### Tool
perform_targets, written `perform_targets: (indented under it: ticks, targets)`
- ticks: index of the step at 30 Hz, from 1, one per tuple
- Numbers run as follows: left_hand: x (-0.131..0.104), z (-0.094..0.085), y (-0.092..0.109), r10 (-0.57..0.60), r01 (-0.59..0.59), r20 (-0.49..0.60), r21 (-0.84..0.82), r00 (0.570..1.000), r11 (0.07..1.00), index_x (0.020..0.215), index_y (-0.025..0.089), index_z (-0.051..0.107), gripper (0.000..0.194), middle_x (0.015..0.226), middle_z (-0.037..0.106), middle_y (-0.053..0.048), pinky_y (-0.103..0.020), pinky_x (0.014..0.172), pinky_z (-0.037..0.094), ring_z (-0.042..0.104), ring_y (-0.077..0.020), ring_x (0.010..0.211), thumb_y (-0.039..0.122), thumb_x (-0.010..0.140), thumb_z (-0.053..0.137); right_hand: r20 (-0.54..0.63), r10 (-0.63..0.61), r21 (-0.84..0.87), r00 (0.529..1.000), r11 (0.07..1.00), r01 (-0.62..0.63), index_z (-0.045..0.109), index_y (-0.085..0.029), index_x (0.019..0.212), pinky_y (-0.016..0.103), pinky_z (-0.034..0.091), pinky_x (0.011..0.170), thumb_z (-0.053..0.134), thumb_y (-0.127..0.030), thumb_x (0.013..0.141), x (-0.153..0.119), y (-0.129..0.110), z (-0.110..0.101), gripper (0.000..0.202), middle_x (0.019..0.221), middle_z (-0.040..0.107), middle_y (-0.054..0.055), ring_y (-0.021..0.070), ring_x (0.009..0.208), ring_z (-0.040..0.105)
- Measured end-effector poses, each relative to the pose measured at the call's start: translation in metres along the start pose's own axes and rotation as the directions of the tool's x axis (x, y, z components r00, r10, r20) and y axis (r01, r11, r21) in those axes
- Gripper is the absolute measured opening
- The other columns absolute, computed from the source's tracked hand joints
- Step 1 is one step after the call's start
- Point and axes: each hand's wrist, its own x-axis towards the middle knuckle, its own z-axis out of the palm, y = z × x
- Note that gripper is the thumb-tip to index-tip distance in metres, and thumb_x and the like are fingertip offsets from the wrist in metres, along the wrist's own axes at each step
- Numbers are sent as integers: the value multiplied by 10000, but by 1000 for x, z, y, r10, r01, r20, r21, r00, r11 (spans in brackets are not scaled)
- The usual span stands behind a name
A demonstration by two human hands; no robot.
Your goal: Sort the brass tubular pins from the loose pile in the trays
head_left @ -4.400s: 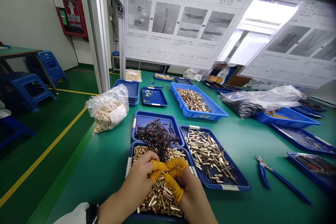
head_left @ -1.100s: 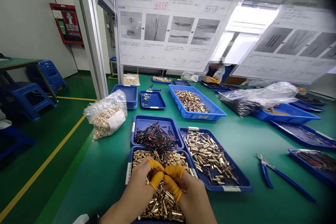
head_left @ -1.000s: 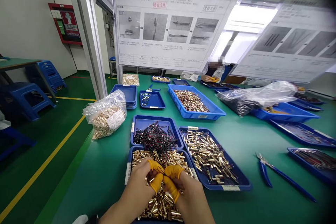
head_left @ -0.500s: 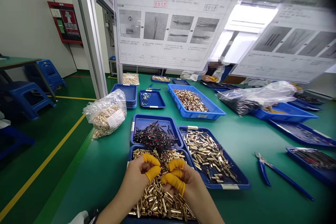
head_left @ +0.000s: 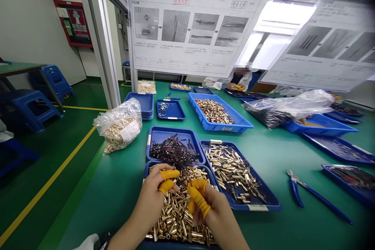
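Both hands wear yellow finger cots and hover over a blue tray (head_left: 145,172) of gold metal sleeves (head_left: 178,218). My left hand (head_left: 158,187) has its thumb and index finger apart, with nothing visible between them. My right hand (head_left: 205,199) is closed in a pinch beside it; a thin dark bit shows at the fingertips, too small to name. Just beyond lies a tray (head_left: 172,131) piled with black-and-red wire pieces (head_left: 174,151). To the right, a longer tray (head_left: 263,187) holds gold sleeves with dark wires (head_left: 231,164).
A clear bag of gold parts (head_left: 120,131) stands at the left, by stacked blue trays (head_left: 140,103). Farther back is a larger blue bin (head_left: 222,127). Blue-handled pliers (head_left: 316,195) lie at right. Instruction sheets (head_left: 190,50) hang above. A co-worker (head_left: 234,84) sits across the table.
My left thumb and index finger have parted, and the hand has drawn slightly away from the right. My right hand has turned a little, its fingers still pinched. The view has shifted slightly.
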Motion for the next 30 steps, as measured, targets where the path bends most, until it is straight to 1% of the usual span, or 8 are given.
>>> perform_targets:
  ticks: [3, 6, 10, 13, 16, 18, 25, 30]
  targets:
    - [-1, 0, 0, -23, 24, 37, -29, 999, 999, 854, 174, 600, 248, 1029, 487, -47, -314, 737, 494, 617, -157, 770, 84, 739, 401, -27, 7, -8, 1000, 1000, -7, 490, -178, 607, 183, 372, 345, 571, -533, 731, 0, 0, 1, 385, 488, 521, -38, 80, 342, 475]
    - [0, 1, -2, -74, 75, 6, -41, 997, 996, 850, 186, 556, 118, 876, 538, -24, -325, 761, 463, 594, -176, 779, 154, 754, 495, -79, -22, 6, 997, 1000, 22, 494, -183, 608, 195, 368, 379, 656, -483, 669, 0, 5, 3, 347, 523, 458, -51, 95, 430, 441]
    - [1, 2, -2, -85, 85, -57, -7, 995, 996, 821, 189, 570, 113, 794, 563, -11, -307, 754, 432, 556, -186, 799, 160, 712, 566, -66, -129, -38, 989, 991, 127, 545, -181, 681, 223, 364, 452, 579, -422, 749, 0, 10, 4, 253, 581, 475, -28, 119, 501, 441]
    - [2, 2, -1, -87, 81, -50, -122, 995, 989, 853, 183, 600, 153, 790, 592, -15, -299, 751, 440, 566, -179, 786, 180, 704, 569, -55, -204, -196, 977, 962, 190, 558, -179, 725, 235, 356, 467, 501, -361, 805, 0, 10, 2, 207, 607, 544, 7, 138, 516, 457]
    - [2, 3, 2, -95, 91, -12, -171, 995, 981, 802, 165, 643, 137, 708, 606, -15, -277, 657, 460, 569, -166, 684, 216, 687, 590, -24, -290, -424, 957, 869, 253, 537, -175, 668, 237, 310, 444, 450, -311, 831, -2, 12, 0, 230, 541, 545, 11, 140, 472, 446]
    - [3, 3, 2, -116, 111, -15, -184, 993, 977, 755, 155, 655, 119, 634, 602, -6, -266, 604, 457, 557, -149, 599, 227, 674, 605, -10, -338, -501, 941, 816, 288, 535, -171, 649, 234, 303, 436, 439, -294, 839, -3, 13, -1, 246, 519, 548, 13, 141, 452, 463]
    - [3, 3, -2, -143, 140, -6, -180, 990, 974, 772, 142, 661, 135, 569, 588, 12, -246, 562, 445, 545, -130, 537, 207, 680, 586, -6, -387, -446, 922, 826, 344, 621, -166, 788, 212, 398, 487, 463, -268, 834, -5, 11, 0, 193, 616, 641, 38, 162, 537, 574]
    - [1, 3, -1, -122, 120, -22, -85, 992, 989, 772, 160, 664, 138, 664, 624, -10, -254, 589, 453, 560, -148, 596, 173, 689, 555, 38, -321, -460, 946, 835, 302, 574, -177, 699, 236, 373, 465, 451, -306, 835, -3, 12, -1, 225, 544, 565, 18, 161, 503, 527]
